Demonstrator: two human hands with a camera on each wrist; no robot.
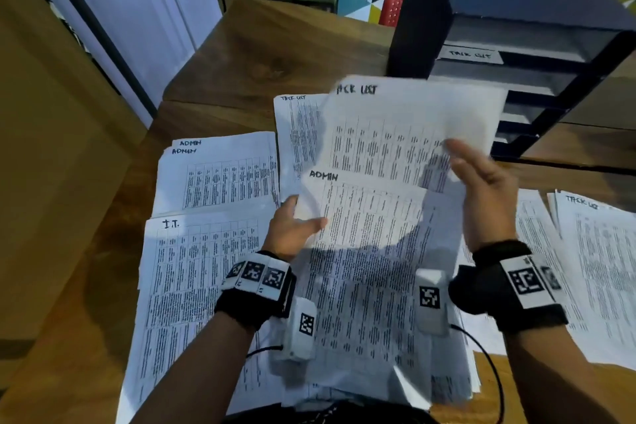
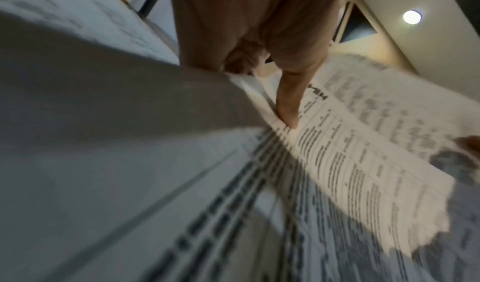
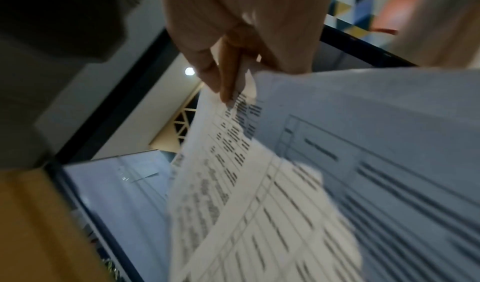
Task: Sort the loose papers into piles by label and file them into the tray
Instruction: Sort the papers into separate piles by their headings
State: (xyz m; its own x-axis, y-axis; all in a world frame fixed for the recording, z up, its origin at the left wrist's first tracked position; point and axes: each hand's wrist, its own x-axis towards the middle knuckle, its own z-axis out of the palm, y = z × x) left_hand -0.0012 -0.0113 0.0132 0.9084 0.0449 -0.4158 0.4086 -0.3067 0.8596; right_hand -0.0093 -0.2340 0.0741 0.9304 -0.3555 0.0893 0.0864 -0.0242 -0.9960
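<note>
The right hand (image 1: 481, 189) pinches a white printed sheet headed "TACK LIST" (image 1: 406, 127) by its right edge, fingers closed on the paper, holding it raised and blurred above the wooden desk (image 1: 261, 55). The left hand (image 1: 292, 227) grips the left edge of the unsorted stack of white printed papers (image 1: 371, 272), thumb on top of a sheet headed "ADMIN".

Taking that stack as landmark: a flat pile also headed "TACK LIST" (image 1: 296, 134) lies just beyond it to the left, an "ADMIN" pile (image 1: 220, 175) further left, an "I.T." pile (image 1: 192, 279) directly left. The dark multi-shelf filing tray (image 1: 516, 45) stands beyond it to the right.

Judgement: the lifted sheet belongs on the matching pile beyond the stack. Good practice is laying it flat with heading and corners aligned, while the left hand keeps the stack pinned so no second sheet drags along.
</note>
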